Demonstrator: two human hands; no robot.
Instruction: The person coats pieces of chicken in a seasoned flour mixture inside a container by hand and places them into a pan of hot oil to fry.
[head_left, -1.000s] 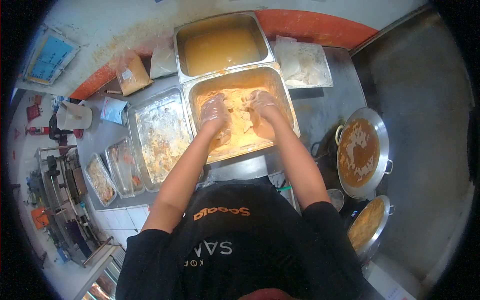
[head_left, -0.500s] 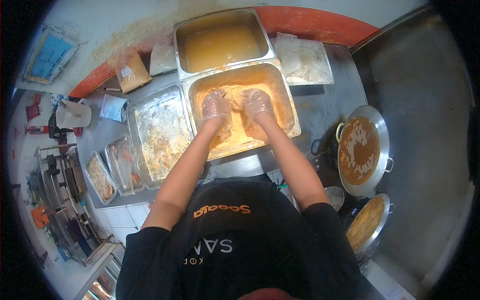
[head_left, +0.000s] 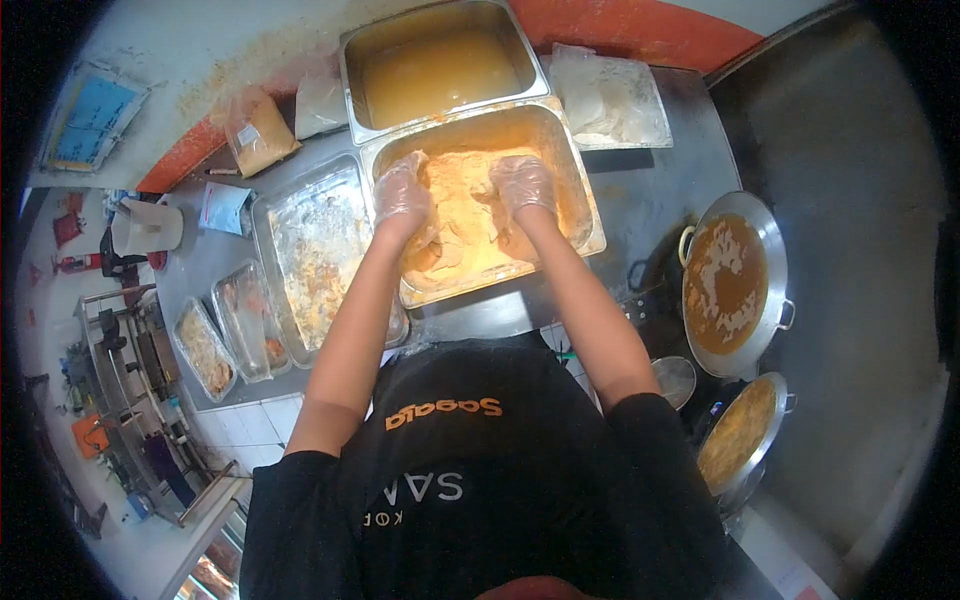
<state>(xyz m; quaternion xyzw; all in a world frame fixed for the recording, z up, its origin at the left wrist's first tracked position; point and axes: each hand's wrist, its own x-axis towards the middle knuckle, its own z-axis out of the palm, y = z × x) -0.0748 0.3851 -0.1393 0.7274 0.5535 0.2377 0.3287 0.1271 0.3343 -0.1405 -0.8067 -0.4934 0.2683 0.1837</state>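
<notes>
Both hands wear clear plastic gloves and are inside a deep metal pan (head_left: 597,240) of orange-yellow breading flour (head_left: 462,190). By the pan's left wall, my left hand (head_left: 403,190) has its fingers curled inward at the flour. My right hand (head_left: 523,185) is curled the same way on the right side, its fingertips down at the flour. What either hand grips is hidden by the gloves and the coating. Lumpy, flour-covered pieces (head_left: 440,258) lie in the near left part of the pan, below my left hand.
Behind stands a metal pan of cloudy yellow liquid (head_left: 445,75). A flour-smeared tray (head_left: 265,215) and two smaller containers (head_left: 250,320) are on the left. Bags of powder (head_left: 258,130) and white flour (head_left: 610,100) line the back. Two oil-filled woks (head_left: 735,285) stand right.
My hands have moved apart, the left one outward to the pan's left wall. More flour shows between them. The whole view has shifted slightly upward.
</notes>
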